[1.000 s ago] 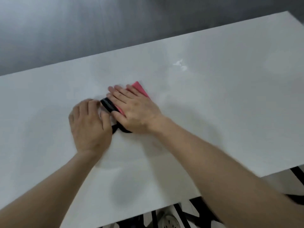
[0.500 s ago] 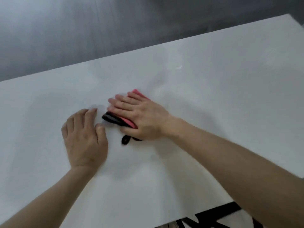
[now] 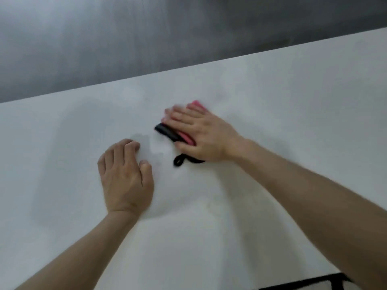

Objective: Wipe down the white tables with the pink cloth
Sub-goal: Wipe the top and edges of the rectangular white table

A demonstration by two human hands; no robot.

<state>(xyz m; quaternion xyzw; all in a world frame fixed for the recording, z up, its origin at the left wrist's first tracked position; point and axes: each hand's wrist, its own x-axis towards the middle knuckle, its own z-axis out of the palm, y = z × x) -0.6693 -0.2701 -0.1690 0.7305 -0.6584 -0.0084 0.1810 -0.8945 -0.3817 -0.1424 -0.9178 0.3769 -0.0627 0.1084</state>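
Observation:
The pink cloth (image 3: 186, 137) with a black edge and a black loop lies folded on the white table (image 3: 293, 114), mostly covered by my right hand (image 3: 199, 132). That hand presses flat on the cloth with straight, slightly blurred fingers. My left hand (image 3: 125, 178) rests palm down on the bare table just left of the cloth, apart from it, fingers loosely bent.
The table's far edge runs diagonally across the upper view, with grey floor (image 3: 146, 38) beyond it. A black frame (image 3: 303, 283) shows past the table's near edge at the bottom right.
My right hand has slid the cloth to the right and farther away across the table. My left hand, close to the cloth a second ago, now lies apart from it.

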